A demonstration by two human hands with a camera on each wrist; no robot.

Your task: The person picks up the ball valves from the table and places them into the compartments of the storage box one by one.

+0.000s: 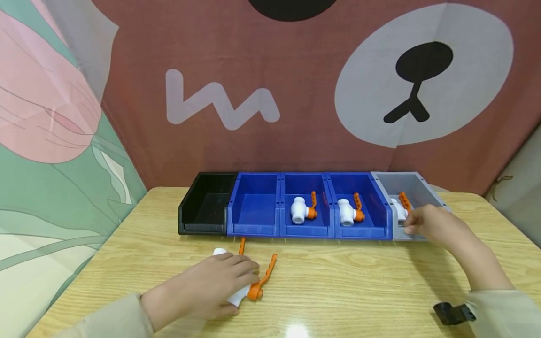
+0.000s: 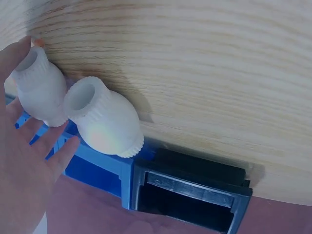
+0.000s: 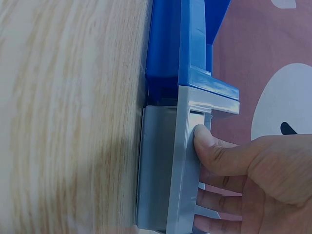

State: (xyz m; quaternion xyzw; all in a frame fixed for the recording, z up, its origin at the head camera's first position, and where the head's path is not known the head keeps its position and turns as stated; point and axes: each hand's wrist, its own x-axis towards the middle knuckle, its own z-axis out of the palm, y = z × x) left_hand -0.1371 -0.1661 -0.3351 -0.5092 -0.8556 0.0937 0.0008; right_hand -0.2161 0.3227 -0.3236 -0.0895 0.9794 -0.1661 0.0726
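Observation:
My left hand point(image 1: 211, 284) is over two white plastic ball valves with orange lever handles, lying on the table in front of the bins. It holds the nearer valve point(image 1: 239, 295), thumb on one side and fingers on the other. In the left wrist view the second valve point(image 2: 109, 119) lies beside the held valve point(image 2: 41, 87). My right hand point(image 1: 437, 227) reaches over the front lip of the grey bin point(image 1: 393, 177), its curled fingers at a white valve point(image 1: 398, 210) inside. These fingers hide the valve's lower right part. In the right wrist view the thumb is at the bin's rim point(image 3: 187, 161).
Left of the grey bin, a blue bin point(image 1: 376, 230) and a middle blue bin point(image 1: 306, 231) each contain a valve. Further left stand another blue bin point(image 1: 255, 206) and a black bin point(image 1: 207, 206). A printed cloth point(image 1: 296, 141) hangs behind the wooden table point(image 1: 338, 281).

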